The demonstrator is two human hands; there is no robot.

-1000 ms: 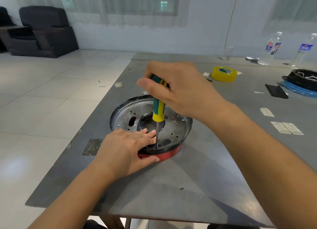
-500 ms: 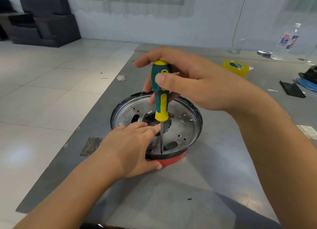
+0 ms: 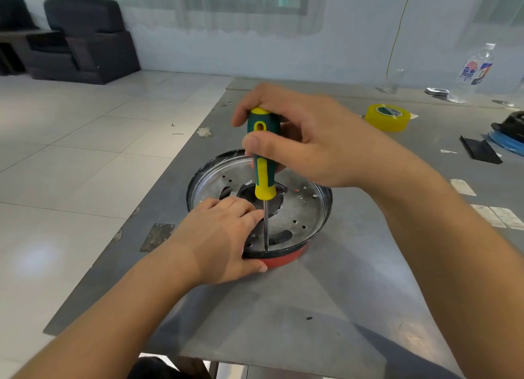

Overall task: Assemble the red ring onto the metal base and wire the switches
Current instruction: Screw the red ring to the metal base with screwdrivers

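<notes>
Head view: right hand [image 3: 312,140] grips the green-and-yellow handle of a screwdriver [image 3: 263,163], thumb pressed across the front, fingers curled behind. Screwdriver stands roughly upright, thin shaft running down to the near edge of the metal base [image 3: 300,208], tip at the inner rim. Metal base is a round, shallow dish-like plate with punched holes, slots and a dark central opening; what sits under the opening can't be told. Red ring [image 3: 283,261] shows only as a red band below the base's dark rim on the near side, touching the table [image 3: 283,322]. Left hand [image 3: 221,237] lies over the near-left part of the base, fingers fairly straight on the plate just beside the shaft, thumb against the red ring. Far right on the table: yellow tape roll [image 3: 387,117], clear plastic bottle [image 3: 472,72], black flat piece [image 3: 480,153]. Tiled floor and a dark armchair [image 3: 85,44] at left.
</notes>
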